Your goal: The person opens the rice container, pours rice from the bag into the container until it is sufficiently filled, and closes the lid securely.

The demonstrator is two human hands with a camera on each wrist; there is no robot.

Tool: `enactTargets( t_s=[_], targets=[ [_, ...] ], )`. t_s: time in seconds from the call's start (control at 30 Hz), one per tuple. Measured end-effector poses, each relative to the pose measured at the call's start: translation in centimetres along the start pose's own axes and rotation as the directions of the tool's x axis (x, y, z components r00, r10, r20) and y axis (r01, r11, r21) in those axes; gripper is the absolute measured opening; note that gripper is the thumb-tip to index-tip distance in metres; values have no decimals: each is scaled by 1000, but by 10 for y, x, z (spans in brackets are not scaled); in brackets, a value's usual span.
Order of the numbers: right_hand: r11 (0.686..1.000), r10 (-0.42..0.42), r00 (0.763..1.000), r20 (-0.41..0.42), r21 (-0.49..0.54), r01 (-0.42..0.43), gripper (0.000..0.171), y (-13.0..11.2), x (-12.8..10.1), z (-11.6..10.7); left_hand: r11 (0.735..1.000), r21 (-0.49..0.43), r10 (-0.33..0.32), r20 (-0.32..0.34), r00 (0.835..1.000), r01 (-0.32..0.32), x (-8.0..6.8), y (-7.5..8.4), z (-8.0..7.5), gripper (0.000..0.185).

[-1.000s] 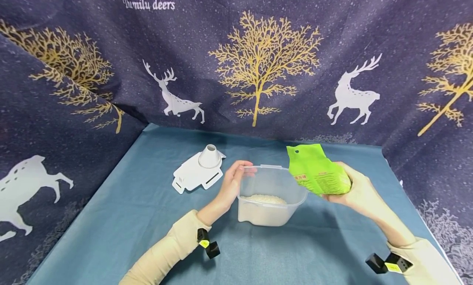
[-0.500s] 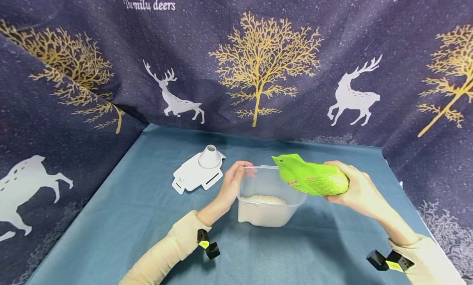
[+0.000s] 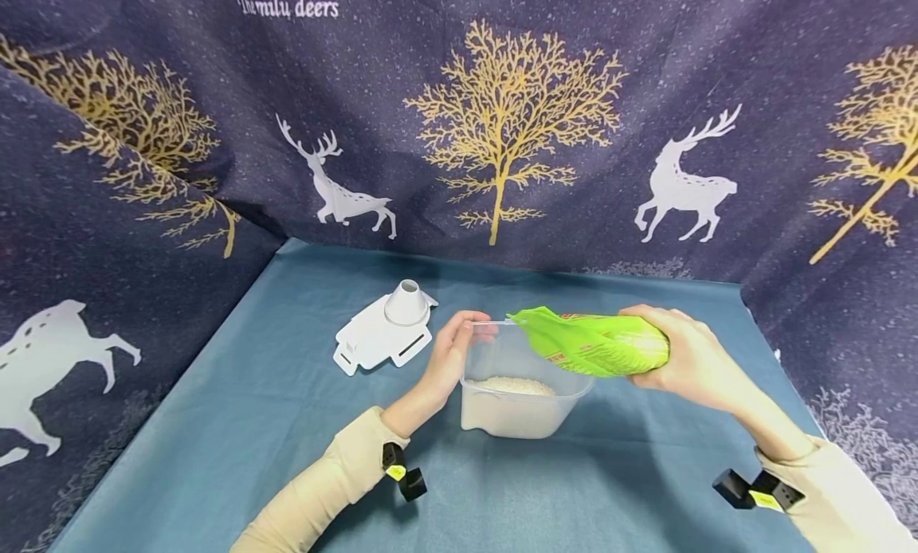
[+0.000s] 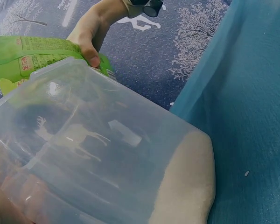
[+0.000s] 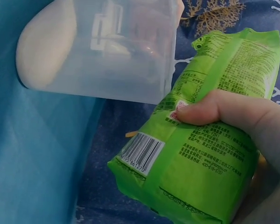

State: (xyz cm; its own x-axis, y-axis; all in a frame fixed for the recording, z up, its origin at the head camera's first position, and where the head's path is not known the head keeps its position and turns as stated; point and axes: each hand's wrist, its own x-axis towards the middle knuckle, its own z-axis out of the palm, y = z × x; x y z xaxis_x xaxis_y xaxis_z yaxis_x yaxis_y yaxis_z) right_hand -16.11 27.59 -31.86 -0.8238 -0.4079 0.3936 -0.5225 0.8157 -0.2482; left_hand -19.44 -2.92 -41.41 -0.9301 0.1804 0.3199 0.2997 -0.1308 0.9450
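Observation:
A clear plastic container (image 3: 519, 409) stands on the blue cloth with white rice (image 3: 515, 386) at its bottom. My left hand (image 3: 450, 352) grips its left rim, thumb outside and fingertips showing through the wall. In my right hand (image 3: 688, 358) is a green printed bag (image 3: 591, 344), held nearly level at the container's right rim. The bag's narrow end lies over the container's opening. The right wrist view shows my thumb pressed across the back of the bag (image 5: 210, 140), above its barcode. No falling grains can be made out.
A white lid-like panel (image 3: 373, 338) lies left of the container, with a white cone-shaped piece (image 3: 407, 304) standing on it. A single grain (image 4: 247, 173) lies on the cloth in the left wrist view. A dark patterned curtain (image 3: 559, 242) hangs behind the table.
My right hand has tipped the green bag over to the left, and its narrow end has come down over the container. My left hand and the container have stayed in place.

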Motion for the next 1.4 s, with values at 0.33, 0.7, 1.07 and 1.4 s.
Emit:
enactTargets(
  t_s=[0.33, 0.7, 1.07, 1.4],
  targets=[
    [1000, -5, 999, 40, -26, 6, 76, -4, 5, -5, 1000, -9, 0, 1, 1000, 0, -1, 0, -1, 33],
    [1000, 0, 996, 89, -17, 1, 76, -5, 8, -7, 1000, -16, -17, -16, 1000, 17, -1, 1, 0, 33],
    [999, 7, 994, 107, -47, -2, 76, -10, 11, -8, 1000, -21, -15, -20, 1000, 14, 0, 1, 0, 35],
    [999, -5, 991, 135, -41, 11, 75, -11, 12, -11, 1000, -4, -13, -25, 1000, 13, 0, 1, 1, 35]
  ],
)
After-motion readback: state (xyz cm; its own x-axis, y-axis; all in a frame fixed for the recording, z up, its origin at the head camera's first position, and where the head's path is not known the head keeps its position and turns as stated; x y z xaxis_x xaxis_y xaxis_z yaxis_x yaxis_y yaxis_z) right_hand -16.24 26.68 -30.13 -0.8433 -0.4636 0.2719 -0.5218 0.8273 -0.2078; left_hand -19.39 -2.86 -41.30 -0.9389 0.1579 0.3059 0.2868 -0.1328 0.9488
